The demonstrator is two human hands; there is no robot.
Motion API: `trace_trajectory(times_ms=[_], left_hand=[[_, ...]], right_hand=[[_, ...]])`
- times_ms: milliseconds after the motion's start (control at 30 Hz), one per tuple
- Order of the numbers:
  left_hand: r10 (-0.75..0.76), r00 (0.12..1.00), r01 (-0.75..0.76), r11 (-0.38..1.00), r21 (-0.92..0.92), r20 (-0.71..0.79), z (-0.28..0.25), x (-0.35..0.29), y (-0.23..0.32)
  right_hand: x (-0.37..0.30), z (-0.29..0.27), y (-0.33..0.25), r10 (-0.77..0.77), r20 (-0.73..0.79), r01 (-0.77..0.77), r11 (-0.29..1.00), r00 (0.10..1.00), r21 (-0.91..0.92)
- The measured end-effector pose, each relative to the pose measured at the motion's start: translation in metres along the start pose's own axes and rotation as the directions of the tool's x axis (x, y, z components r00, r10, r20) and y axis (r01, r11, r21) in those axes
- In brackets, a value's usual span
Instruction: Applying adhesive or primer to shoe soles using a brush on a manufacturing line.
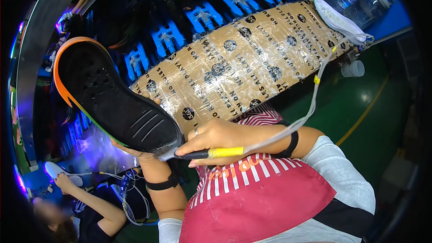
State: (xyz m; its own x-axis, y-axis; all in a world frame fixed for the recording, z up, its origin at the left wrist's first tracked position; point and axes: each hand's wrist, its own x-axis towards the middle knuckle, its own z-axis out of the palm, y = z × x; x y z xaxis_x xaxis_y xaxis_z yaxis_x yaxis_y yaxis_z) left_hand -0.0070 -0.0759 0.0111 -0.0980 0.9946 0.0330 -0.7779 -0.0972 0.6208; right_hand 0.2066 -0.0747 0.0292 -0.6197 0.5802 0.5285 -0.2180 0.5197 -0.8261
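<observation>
My left hand (143,156) is closed round a shoe sole (105,90) from beneath, its fingers partly hidden. The sole is black inside, with small holes at the toe, grooves at the heel, and an orange and green rim. My right hand (216,138), with a ring on one finger, grips a brush (225,152) that has a black and yellow handle. The pale bristles touch the rim at the sole's heel end. From the brush handle a clear hose (310,108) runs over my right forearm toward the far right.
Beyond my hands lies a brown printed cardboard sheet (234,63) under shiny film. Several blue H-shaped holders (202,16) line up behind it. At the far right are a white pad (335,18), bottles (371,6) and a cup (353,69). A co-worker's hand (65,183) holds a white sole at lower left.
</observation>
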Motion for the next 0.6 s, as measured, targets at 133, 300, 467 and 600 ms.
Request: trace_trajectory(times_ms=[133,300,467,600], left_hand=[[-0.083,0.982,0.078,0.996,-0.035,-0.169,0.023,-0.001,0.007],[-0.084,0.992,0.074,0.992,0.102,0.095,0.012,0.008,0.009],[-0.125,0.991,0.115,0.977,0.18,0.045,0.019,0.01,0.011],[-0.253,0.967,0.248,0.957,0.153,0.011,0.012,0.008,0.017]], right_hand=[[0.002,-0.015,-0.001,0.031,0.084,-0.044,0.985,0.996,0.164],[-0.005,-0.007,0.003,-0.01,0.16,0.043,0.979,0.987,-0.201],[-0.003,-0.014,-0.003,0.025,0.094,-0.029,0.999,0.995,0.045],[-0.003,-0.011,0.002,0.043,0.217,0.006,0.975,0.975,-0.221]])
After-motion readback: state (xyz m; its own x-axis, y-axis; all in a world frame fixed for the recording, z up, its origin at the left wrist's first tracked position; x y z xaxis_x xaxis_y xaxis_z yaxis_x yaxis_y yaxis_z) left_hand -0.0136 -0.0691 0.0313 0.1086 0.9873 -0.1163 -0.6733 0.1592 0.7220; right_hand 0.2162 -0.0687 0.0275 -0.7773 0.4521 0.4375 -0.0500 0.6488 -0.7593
